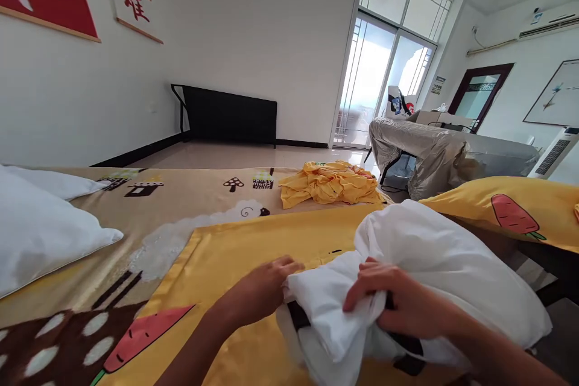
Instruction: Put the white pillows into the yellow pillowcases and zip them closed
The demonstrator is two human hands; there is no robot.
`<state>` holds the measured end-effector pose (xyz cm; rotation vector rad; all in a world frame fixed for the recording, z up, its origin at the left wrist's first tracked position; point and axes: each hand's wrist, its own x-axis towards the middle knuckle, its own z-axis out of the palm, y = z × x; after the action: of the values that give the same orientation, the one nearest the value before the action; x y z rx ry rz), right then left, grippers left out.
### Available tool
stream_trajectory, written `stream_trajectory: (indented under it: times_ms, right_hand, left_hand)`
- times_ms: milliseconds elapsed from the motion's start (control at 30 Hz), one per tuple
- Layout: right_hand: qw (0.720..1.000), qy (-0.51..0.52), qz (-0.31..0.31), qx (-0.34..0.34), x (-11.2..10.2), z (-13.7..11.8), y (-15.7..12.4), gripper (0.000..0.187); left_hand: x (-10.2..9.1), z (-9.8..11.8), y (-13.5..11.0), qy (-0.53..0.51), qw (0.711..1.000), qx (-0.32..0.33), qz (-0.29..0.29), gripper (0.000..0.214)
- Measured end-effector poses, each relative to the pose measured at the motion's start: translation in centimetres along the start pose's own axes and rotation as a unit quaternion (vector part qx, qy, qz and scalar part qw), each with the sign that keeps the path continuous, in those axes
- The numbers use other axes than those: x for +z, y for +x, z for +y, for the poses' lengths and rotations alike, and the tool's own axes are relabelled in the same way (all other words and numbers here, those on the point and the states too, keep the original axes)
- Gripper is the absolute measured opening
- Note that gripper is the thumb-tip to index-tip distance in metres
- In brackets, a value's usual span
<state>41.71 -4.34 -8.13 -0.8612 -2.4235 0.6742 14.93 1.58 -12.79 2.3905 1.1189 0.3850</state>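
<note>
A white pillow (438, 259) lies on a yellow pillowcase (253, 241) with a carrot print, which is spread flat on the bed. My left hand (265, 289) is closed on the pillow's left corner, with its fingertips partly hidden by the fabric. Bunched white fabric is pinched in my right hand (398, 298), a little way in from that corner. Between my hands the pillow is folded and creased, and dark patches show beneath it. Part of the pillowcase is hidden under the pillow.
White pillows (40, 223) lie at the left on the patterned beige blanket (181, 199). Crumpled yellow fabric (330, 184) sits at the bed's far edge. A yellow carrot-print pillow (511, 205) is at the right. Beyond stand plastic-covered furniture (434, 145) and a black folded panel (230, 114).
</note>
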Motion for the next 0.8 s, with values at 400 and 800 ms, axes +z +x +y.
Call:
stream_trajectory:
  times_ms: [400, 800]
  right_hand:
    - [0.984, 0.124, -0.097, 0.089, -1.6, 2.1, 8.6, 0.035]
    - [0.813, -0.522, 0.249, -0.075, 6.4, -3.2, 1.2, 0.054]
  left_hand:
    - [0.9, 4.6, -0.8, -0.101, 0.957, -0.034, 0.271, 0.030]
    - [0.4, 2.7, 0.3, -0.307, 0.890, -0.011, 0.338, 0.031]
